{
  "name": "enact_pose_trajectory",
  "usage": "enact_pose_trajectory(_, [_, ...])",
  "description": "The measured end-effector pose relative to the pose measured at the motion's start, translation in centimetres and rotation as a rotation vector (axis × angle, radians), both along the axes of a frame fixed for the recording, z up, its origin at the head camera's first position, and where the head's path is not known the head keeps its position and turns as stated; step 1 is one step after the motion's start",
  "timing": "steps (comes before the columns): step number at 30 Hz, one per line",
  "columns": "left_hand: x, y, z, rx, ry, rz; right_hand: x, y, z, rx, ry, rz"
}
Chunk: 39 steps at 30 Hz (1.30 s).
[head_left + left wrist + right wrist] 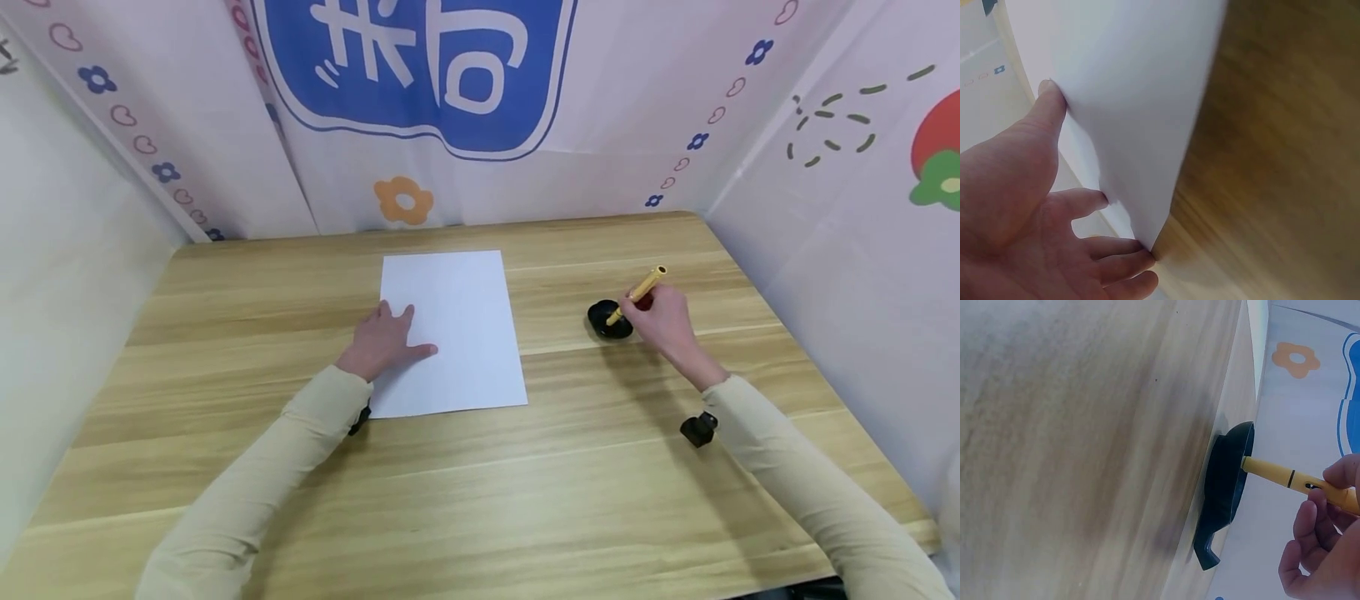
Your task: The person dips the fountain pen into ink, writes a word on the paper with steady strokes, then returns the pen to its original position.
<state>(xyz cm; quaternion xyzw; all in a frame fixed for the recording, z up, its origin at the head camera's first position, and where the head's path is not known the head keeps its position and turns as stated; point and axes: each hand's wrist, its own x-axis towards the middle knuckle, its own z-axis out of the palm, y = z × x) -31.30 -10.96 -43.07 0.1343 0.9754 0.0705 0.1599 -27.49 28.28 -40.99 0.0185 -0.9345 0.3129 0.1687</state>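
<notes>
A blank white sheet of paper lies on the wooden table. My left hand rests on its left edge with the fingers and thumb spread; up close, the left wrist view shows the thumb and fingertips touching the paper. To the right, my right hand pinches a yellow pen-shaped tool between thumb and fingers. Its lower end reaches into a small black dish. In the right wrist view, the yellow barrel slants into the black dish, and its tip is hidden inside.
Bare wood stretches in front of the paper. A printed white backdrop stands along the table's far edge, with white side panels at left and right. Small black devices sit at the wrists.
</notes>
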Motion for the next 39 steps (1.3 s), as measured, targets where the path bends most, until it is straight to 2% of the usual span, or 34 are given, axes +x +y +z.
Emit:
enact_pose_trajectory(8, [0.1,-0.2,0.0,0.029,0.032,-0.010,0.0,0.1,-0.5,-0.010,-0.034,-0.012])
enact_pose_trajectory(15, [-0.2,-0.4,0.2,0.034,0.024,-0.031,0.2,0.0,-0.6,-0.008,-0.006,-0.028])
enact_pose_trajectory(20, [-0.7,-1.2,0.4,0.034,0.021,-0.103,0.1,-0.2,-0.6,-0.002,-0.013,-0.025])
enact_pose_trajectory(25, [-1.5,-1.9,0.8,0.007,0.051,-0.218,0.1,-0.1,-0.7,-0.005,-0.021,-0.022])
enact_pose_trajectory(29, [-1.9,-2.1,1.4,-0.003,0.052,-0.257,0.2,-0.1,-0.7,-0.009,-0.022,-0.024])
enact_pose_trajectory(34, [-2.2,-2.5,1.8,0.006,0.051,-0.257,0.2,-0.1,-0.7,-0.004,-0.032,-0.035])
enact_pose_trajectory(39, [-2.2,-3.0,1.4,0.052,0.040,-0.183,0.3,-0.1,-0.7,-0.001,-0.039,-0.036])
